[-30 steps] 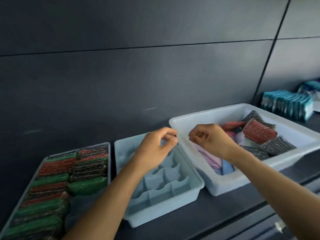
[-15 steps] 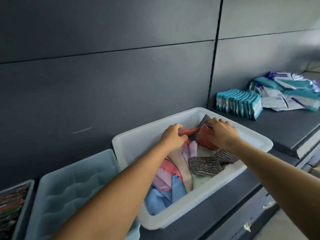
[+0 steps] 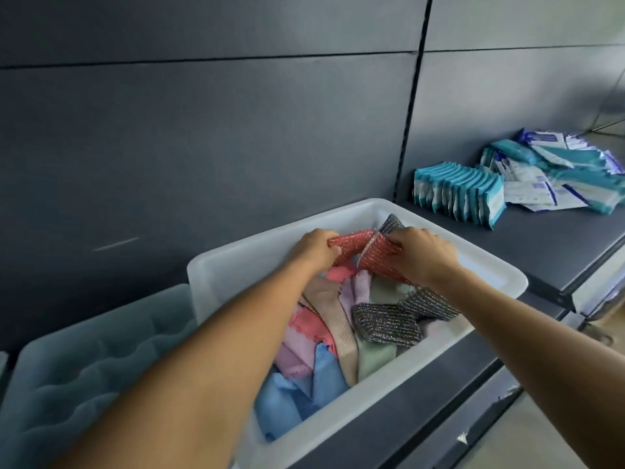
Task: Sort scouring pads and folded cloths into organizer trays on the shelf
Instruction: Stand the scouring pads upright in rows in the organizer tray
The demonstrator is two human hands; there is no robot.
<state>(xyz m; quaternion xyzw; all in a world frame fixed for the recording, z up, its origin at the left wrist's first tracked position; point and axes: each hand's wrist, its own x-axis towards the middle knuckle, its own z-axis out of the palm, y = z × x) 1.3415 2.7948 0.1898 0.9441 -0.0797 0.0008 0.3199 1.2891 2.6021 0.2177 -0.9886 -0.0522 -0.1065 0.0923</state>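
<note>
Two hands are working inside the white bin (image 3: pixel 338 218) sitting on the dark shelf (image 3: pixel 548 252). Left hand (image 3: pixel 313 250) is pinching one red scouring pad (image 3: pixel 348 247) at the bin's back wall; right hand (image 3: pixel 422 257) is closing its fingers on a second red scouring pad (image 3: pixel 378 257), touching the first. Both pads are looking glittery, woven with silver thread. Three grey metallic pads are showing: one (image 3: pixel 392 223) poking up behind the red ones against the back wall, two (image 3: pixel 387 323) lying on the cloths toward the bin's right front. Folded cloths (image 3: pixel 333 333) are filling the bin's left and front: pink, beige, lilac, pale green and blue, overlapping, count not clear. Left of the bin, just beside it, a pale blue organizer tray (image 3: pixel 84 357) with wavy dividers is sitting with its visible slots bare. Right of the bin, well apart along the shelf, a row of teal-and-white packets (image 3: pixel 460 194) is standing upright, with loose packets (image 3: pixel 558 174) piled beyond; their blue print is too blurred to read.
</note>
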